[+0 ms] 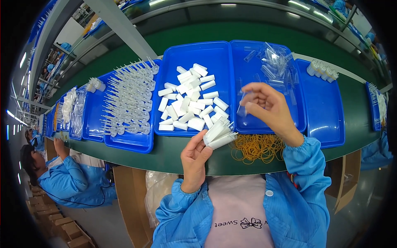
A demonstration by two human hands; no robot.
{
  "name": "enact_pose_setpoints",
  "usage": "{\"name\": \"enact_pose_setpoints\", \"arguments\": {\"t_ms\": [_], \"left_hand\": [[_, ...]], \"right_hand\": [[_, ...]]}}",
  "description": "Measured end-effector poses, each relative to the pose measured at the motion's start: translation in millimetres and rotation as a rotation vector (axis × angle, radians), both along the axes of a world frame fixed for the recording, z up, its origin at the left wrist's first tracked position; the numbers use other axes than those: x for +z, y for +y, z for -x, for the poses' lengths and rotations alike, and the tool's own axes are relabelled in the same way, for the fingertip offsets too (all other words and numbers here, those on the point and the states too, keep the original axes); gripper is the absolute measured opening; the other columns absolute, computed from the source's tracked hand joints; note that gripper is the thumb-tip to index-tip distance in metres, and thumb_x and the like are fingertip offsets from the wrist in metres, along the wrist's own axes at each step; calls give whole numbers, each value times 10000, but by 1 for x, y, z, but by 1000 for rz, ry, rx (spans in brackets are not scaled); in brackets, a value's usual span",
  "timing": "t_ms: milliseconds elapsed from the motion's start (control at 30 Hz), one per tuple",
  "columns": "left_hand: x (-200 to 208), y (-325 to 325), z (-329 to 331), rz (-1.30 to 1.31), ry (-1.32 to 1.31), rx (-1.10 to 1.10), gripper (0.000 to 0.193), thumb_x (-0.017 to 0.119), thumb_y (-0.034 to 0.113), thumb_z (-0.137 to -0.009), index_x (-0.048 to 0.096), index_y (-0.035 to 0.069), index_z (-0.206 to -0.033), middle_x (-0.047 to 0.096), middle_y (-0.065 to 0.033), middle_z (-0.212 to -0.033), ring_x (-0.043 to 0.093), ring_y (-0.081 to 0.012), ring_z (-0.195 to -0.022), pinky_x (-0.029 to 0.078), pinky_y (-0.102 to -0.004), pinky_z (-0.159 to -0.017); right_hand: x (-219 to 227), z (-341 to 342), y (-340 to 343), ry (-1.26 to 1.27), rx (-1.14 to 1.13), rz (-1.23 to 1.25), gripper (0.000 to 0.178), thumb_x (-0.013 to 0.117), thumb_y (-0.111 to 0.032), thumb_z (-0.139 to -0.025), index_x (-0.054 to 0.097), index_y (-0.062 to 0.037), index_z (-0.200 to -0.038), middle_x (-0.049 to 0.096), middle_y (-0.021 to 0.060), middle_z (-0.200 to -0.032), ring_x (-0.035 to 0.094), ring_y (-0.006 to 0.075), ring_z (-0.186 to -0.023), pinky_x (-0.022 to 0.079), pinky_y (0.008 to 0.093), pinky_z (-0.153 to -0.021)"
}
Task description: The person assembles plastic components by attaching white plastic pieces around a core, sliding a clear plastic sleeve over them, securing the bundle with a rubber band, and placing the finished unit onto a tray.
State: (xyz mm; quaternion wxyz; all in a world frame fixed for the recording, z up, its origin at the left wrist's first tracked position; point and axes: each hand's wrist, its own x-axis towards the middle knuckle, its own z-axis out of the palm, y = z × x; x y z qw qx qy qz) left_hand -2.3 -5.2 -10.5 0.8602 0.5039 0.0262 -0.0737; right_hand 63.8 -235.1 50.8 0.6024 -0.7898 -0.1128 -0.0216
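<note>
Blue trays (264,126) stand edge to edge, blocking the far belt. Rubber bands (257,147) occupy the near strip at centre-right. Bare green belt (165,159) remains open front-left and behind the trays.

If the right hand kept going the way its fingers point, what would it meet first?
The right hand, pinching a clear sleeve, points left; first in line looks like the white tubes in the neighbouring blue tray, though depth is unclear.

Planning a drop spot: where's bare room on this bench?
Free: most of the far-right blue tray, below its white bottles, and the green belt left of the left hand. Crowded: the tray of white caps and the rubber bands.
</note>
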Motion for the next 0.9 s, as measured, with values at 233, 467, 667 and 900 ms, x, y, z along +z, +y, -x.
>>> {"name": "enact_pose_setpoints", "arguments": {"t_ms": [233, 467, 667, 900], "left_hand": [[1, -1, 1, -115, -143, 61, 474, 666, -56, -801, 512, -76, -1248, 501, -126, -1245, 549, -208, -1112, 477, -325, -948], [0, 1, 5, -302, -339, 142, 469, 699, -61, -770, 550, -63, -1215, 486, -136, -1232, 556, -201, -1083, 490, -320, -944], [8, 2, 6, -547, -473, 195, 482, 746, -41, -709, 598, -37, -1168, 532, -141, -1165, 569, -202, -1030, 504, -304, -877], [22, -1, 6, -703, -534, 198, 487, 751, -17, -657, 635, -11, -1130, 547, -143, -1101, 569, -230, -972, 492, -307, -809]], "right_hand": [[9, 40, 22, 84, -24, -460, 210, 607, 37, -826, 534, 23, -1023, 616, 119, -1019, 625, 161, -967, 502, 281, -876], [4, 40, 24, 88, -109, -541, 234, 564, 25, -834, 507, 17, -1060, 615, 134, -1006, 635, 181, -941, 510, 311, -861], [-1, 42, 31, 171, -83, -576, 238, 536, 23, -833, 500, 11, -1068, 618, 138, -981, 647, 189, -906, 516, 322, -849], [-3, 42, 33, 213, -59, -614, 237, 543, 22, -841, 496, 6, -1072, 622, 142, -985, 647, 189, -913, 516, 324, -850]]}}
